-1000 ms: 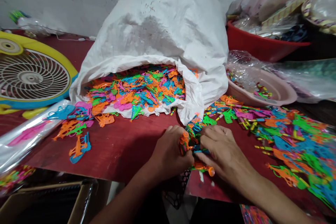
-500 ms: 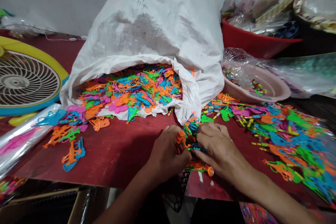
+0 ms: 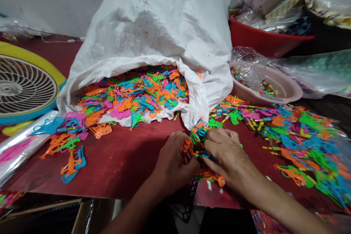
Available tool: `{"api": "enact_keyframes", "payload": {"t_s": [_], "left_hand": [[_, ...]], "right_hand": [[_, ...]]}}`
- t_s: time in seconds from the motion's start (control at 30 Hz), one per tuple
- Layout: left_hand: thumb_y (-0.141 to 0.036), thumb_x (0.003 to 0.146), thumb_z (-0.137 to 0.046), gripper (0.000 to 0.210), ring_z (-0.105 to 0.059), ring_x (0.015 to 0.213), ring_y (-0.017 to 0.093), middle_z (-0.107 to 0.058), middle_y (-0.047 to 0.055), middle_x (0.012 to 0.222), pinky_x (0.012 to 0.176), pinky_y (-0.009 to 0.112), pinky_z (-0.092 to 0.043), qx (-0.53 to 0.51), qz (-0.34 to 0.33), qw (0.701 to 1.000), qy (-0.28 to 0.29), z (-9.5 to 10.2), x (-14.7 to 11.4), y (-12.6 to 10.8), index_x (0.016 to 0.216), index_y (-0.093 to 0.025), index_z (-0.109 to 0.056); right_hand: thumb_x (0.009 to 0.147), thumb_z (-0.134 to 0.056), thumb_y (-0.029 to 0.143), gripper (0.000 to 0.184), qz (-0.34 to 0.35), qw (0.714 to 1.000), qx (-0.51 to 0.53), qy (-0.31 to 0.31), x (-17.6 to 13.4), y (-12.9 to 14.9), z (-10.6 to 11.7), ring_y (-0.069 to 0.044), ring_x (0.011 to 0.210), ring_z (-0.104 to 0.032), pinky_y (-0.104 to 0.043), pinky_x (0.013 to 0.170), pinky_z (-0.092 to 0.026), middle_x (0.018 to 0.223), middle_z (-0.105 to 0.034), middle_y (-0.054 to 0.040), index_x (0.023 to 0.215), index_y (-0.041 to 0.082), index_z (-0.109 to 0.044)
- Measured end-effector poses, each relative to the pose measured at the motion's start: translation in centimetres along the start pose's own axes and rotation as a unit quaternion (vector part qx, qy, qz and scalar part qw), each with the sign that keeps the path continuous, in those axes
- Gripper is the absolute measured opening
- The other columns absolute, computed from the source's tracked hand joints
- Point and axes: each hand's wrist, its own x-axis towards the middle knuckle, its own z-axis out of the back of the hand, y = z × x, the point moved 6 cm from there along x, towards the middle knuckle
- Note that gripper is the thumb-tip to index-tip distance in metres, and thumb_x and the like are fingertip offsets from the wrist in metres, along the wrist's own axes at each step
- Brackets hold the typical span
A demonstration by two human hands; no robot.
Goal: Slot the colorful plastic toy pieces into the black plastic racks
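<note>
My left hand [image 3: 175, 164] is closed around several orange suction-cup darts [image 3: 188, 145], whose round cups stick up past the thumb. Close beside it, my right hand [image 3: 229, 155] has its fingers curled down into a small heap of coloured plastic pieces [image 3: 199, 133]; what they grip is hidden. One more orange suction cup [image 3: 221, 181] pokes out under the right palm. Behind the hands, a large white woven sack [image 3: 161, 25] lies with its mouth towards me, full of small toy pistols [image 3: 148, 91] in orange, blue, green and pink.
Loose toy pistols [image 3: 309, 146] cover the right of the red table [image 3: 115, 168]; a few more [image 3: 72, 164] lie left. A pink basin [image 3: 290, 91] and a red basin [image 3: 263, 40] stand back right. A yellow-rimmed fan [image 3: 27, 84] and plastic film roll [image 3: 27, 146] sit at left.
Both hands stay nearly in place, with only slight finger movement at the heap. The view has shifted a little, so the fan and sack appear further left.
</note>
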Motion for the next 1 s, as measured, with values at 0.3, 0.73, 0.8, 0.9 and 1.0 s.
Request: {"api": "enact_keyframes", "payload": {"t_s": [0.3,0.73,0.8,0.9,1.0], "left_hand": [[-0.011,0.073,-0.056,0.015,-0.049,0.079,0.019,-0.053,0.001,0.083,0.07,0.031,-0.039,-0.043,0.033,0.999,-0.007,0.1,0.1,0.3,0.085,-0.019,-0.052],[-0.048,0.068,-0.083,0.054,-0.056,0.095,0.022,-0.062,0.004,0.103,0.084,0.034,-0.046,-0.156,-0.052,0.986,0.028,-0.2,0.4,2.2,0.109,-0.021,-0.06],[-0.053,0.066,-0.082,0.054,-0.055,0.09,0.022,-0.061,0.004,0.096,0.079,0.033,-0.045,-0.136,-0.048,0.989,-0.006,-0.7,0.7,2.3,0.102,-0.019,-0.061],[-0.057,0.065,-0.081,0.055,-0.055,0.089,0.022,-0.061,0.004,0.095,0.076,0.033,-0.043,-0.105,-0.038,0.994,-0.011,-1.1,0.8,2.0,0.099,-0.019,-0.062],[-0.055,0.062,-0.084,0.055,-0.057,0.089,0.022,-0.062,0.003,0.095,0.078,0.033,-0.044,-0.091,-0.027,0.995,-0.022,-1.3,0.5,1.9,0.099,-0.02,-0.062]], "right_hand": [[0.085,-0.062,0.02,0.018,-0.007,1.0,-0.005,-0.006,-0.1,-0.5,-0.3,-0.021,0.084,-0.045,-0.036,0.078,-0.028,0.084,-0.057,-0.0044,0.07,0.019,-0.054],[0.088,-0.061,0.022,0.011,0.012,0.999,0.023,0.027,0.5,-0.6,-0.1,-0.021,0.089,-0.047,-0.038,0.083,-0.03,0.087,-0.058,-0.003,0.078,0.02,-0.057],[0.092,-0.056,0.023,0.005,0.031,0.994,0.088,0.048,0.5,-0.5,0.7,-0.02,0.094,-0.051,-0.039,0.09,-0.033,0.093,-0.06,-0.0027,0.088,0.021,-0.058],[0.096,-0.05,0.029,0.015,0.031,0.983,0.181,0.013,0.1,-1.0,2.2,-0.019,0.102,-0.055,-0.038,0.094,-0.039,0.106,-0.063,-0.0035,0.108,0.025,-0.059],[0.096,-0.049,0.033,0.024,-0.017,0.962,0.231,-0.146,-1.0,-2.8,3.4,-0.021,0.113,-0.056,-0.039,0.1,-0.042,0.118,-0.063,-0.0047,0.116,0.028,-0.06]]}}
